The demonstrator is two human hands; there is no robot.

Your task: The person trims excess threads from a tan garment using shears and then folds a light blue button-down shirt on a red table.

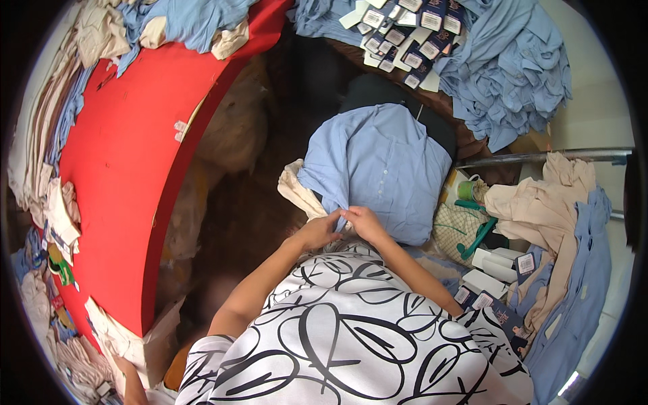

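A light blue shirt with a short row of small buttons lies spread in front of me, over something dark. Thumb and fingers of my right hand pinch the shirt's near left part, where the cloth gathers. My left hand is right beside it, its fingers curled at the same bit of cloth; the fingertips are partly hidden. Cream cloth sticks out from under the shirt on the left.
A red-topped table on the left bears clothes along its edges. Blue shirts and dark tags are heaped at the far right. A patterned bag and beige garments lie right. Another person's hand is by a white box.
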